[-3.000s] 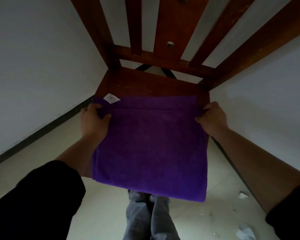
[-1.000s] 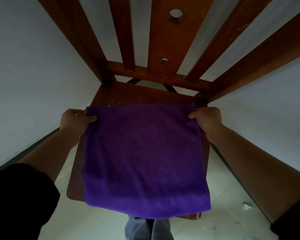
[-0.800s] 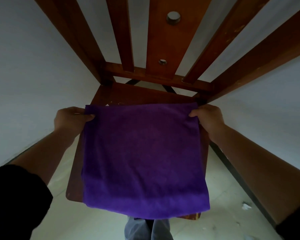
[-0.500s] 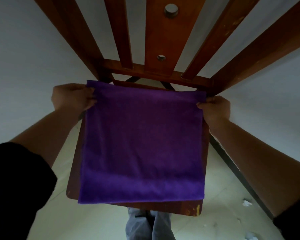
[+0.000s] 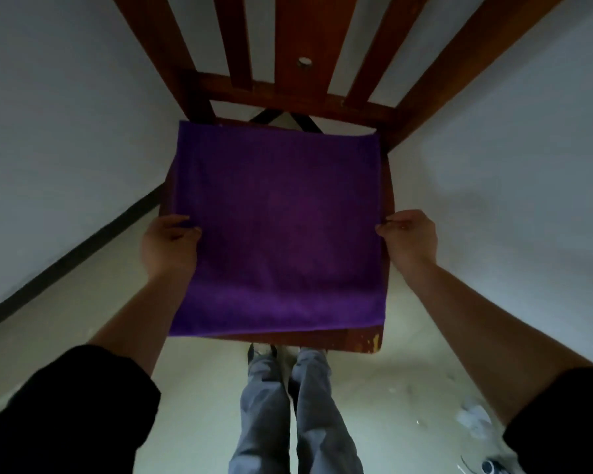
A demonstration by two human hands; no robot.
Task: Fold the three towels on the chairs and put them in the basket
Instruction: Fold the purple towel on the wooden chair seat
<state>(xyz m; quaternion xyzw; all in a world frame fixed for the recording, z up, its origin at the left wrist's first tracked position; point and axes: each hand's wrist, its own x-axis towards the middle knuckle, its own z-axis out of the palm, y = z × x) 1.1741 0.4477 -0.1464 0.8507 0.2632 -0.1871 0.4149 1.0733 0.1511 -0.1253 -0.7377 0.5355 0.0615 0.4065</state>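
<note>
A folded purple towel (image 5: 278, 230) is lying flat on the wooden chair (image 5: 387, 186) seat. The left hand (image 5: 170, 246) and right hand (image 5: 408, 239) are pinching its side edges.

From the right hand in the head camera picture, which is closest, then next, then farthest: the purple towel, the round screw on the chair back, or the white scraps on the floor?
1. purple towel: the right hand is pinching its right edge.
2. white scraps: on the floor, down by the right arm.
3. round screw: up on the chair's middle back slat.

Head camera looks steeply down, close above the chair seat (image 5: 386, 186).
</note>
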